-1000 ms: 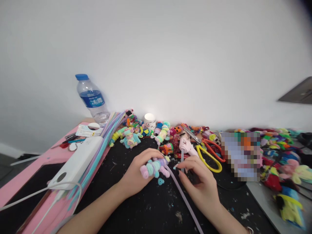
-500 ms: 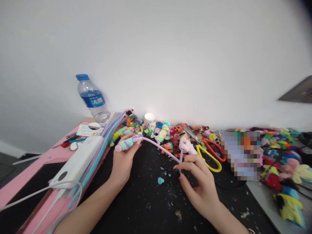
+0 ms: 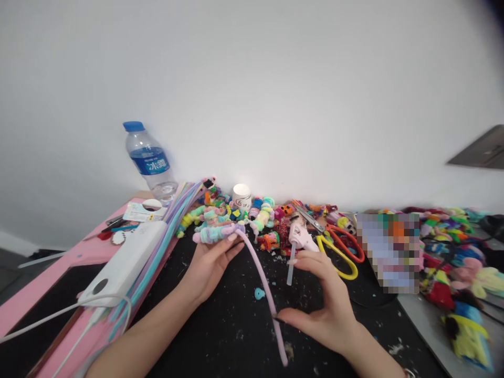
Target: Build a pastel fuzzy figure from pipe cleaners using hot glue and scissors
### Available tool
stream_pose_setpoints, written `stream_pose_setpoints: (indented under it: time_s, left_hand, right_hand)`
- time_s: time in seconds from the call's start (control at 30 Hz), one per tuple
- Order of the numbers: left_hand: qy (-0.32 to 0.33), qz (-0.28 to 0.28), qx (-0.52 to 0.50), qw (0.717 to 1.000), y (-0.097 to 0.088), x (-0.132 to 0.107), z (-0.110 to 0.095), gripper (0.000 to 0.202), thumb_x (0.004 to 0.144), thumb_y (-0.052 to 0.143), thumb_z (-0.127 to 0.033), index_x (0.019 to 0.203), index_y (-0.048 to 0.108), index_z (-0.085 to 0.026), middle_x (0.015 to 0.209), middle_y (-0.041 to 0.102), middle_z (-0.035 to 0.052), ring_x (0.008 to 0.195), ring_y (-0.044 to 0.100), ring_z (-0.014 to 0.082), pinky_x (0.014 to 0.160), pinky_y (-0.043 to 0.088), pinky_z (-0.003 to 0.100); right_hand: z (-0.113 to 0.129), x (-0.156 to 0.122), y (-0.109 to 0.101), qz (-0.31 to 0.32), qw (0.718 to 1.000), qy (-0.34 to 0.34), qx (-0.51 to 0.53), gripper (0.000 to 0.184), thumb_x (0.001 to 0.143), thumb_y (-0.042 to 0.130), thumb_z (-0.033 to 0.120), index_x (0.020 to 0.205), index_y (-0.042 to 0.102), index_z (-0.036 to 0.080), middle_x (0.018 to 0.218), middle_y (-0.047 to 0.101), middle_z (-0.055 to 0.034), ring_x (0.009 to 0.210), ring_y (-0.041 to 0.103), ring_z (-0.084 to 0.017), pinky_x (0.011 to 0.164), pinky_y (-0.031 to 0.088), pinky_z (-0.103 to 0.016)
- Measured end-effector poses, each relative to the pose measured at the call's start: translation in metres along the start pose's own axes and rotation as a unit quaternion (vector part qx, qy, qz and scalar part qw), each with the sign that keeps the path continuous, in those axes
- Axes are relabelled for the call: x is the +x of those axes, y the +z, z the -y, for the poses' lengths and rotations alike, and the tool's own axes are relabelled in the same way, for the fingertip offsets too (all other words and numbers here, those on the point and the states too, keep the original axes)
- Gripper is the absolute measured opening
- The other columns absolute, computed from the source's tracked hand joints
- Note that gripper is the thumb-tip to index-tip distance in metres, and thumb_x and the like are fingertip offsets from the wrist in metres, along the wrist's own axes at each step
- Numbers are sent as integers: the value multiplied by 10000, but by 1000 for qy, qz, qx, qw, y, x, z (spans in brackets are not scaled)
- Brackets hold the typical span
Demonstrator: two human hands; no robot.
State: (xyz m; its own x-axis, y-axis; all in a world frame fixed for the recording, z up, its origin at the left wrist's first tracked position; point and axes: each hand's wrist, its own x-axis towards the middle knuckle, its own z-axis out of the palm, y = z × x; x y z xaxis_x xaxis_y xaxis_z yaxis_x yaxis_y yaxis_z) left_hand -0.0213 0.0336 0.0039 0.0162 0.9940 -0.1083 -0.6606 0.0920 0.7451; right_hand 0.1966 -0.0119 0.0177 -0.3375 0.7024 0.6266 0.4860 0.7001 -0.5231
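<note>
My left hand (image 3: 210, 262) holds a pastel coiled pipe-cleaner figure (image 3: 214, 232) in pink, mint and lilac, just above the black mat (image 3: 236, 336). A long lilac pipe cleaner (image 3: 262, 286) runs from the figure down toward me. My right hand (image 3: 321, 302) pinches that stem low down between thumb and fingers, the other fingers curved above it. A small blue bead (image 3: 259, 293) lies on the mat between my hands.
A pink glue gun (image 3: 300, 239) with its glue stick, yellow scissors (image 3: 338, 257) and orange scissors lie behind my right hand. Several finished pipe-cleaner figures line the wall. A water bottle (image 3: 149, 160), white power bank (image 3: 126, 262) and a bundle of pastel stems sit left.
My left hand carried the figure from the mat's middle to the left and back, then slightly right. My right hand slid down the lilac stem toward me.
</note>
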Motion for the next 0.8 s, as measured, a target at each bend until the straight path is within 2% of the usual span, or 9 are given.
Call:
stream_pose_setpoints:
  time_s: [0.1, 0.17, 0.23, 0.37, 0.5, 0.67, 0.8]
  left_hand:
    - [-1, 27, 37, 999, 2, -4, 1, 202, 736, 682, -145, 922, 628, -204, 906, 679, -15, 889, 632, 137, 819, 521, 286]
    - [-9, 57, 86, 995, 3, -7, 1, 247, 738, 683, -168, 969, 603, -203, 920, 673, 0, 888, 631, 154, 825, 516, 315]
    - [-7, 94, 161, 982, 4, -10, 1, 273, 732, 689, -201, 986, 590, -191, 945, 663, 25, 902, 624, 181, 829, 505, 339]
    - [65, 175, 331, 925, 6, -15, -1, 252, 722, 690, -212, 955, 600, -179, 1009, 625, 54, 947, 592, 204, 842, 468, 322]
    - [106, 247, 400, 876, 10, -19, -1, 201, 738, 653, -174, 933, 606, -180, 1014, 610, 62, 961, 577, 204, 854, 452, 323]
    - [106, 267, 416, 863, 14, -22, 0, 167, 737, 645, -168, 902, 622, -181, 999, 619, 61, 933, 588, 198, 825, 464, 315]
    - [110, 270, 421, 859, 13, -22, 0, 163, 741, 640, -170, 903, 624, -177, 963, 628, 54, 896, 597, 190, 802, 468, 306]
  right_hand:
    - [4, 3, 0, 51, 998, -19, -25, 447, 766, 613, 166, 1181, 447, 186, 1076, 540, -112, 1021, 512, -257, 869, 427, -409]
    - [5, 3, 0, 61, 998, -23, -27, 427, 788, 496, 43, 1187, 454, 189, 1069, 557, -105, 1011, 521, -234, 860, 433, -399]
    - [5, 3, 1, 61, 997, -26, -30, 430, 800, 447, 0, 1180, 470, 200, 1055, 573, -97, 987, 533, -219, 841, 442, -393]
    - [6, 3, 2, 61, 995, -41, -61, 354, 808, 559, 77, 1138, 499, 192, 1007, 602, -92, 929, 550, -220, 800, 452, -391]
    - [9, 4, 4, 62, 994, -50, -77, 227, 802, 606, 159, 1015, 533, 185, 889, 619, -70, 812, 560, -200, 707, 456, -353]
    - [12, 7, 5, 54, 990, -47, -117, 60, 810, 565, 141, 852, 544, 178, 768, 606, -51, 701, 522, -182, 620, 417, -328]
    - [14, 10, 3, 76, 986, -53, -141, 75, 821, 516, 113, 806, 566, 167, 710, 588, -56, 666, 492, -181, 591, 391, -328]
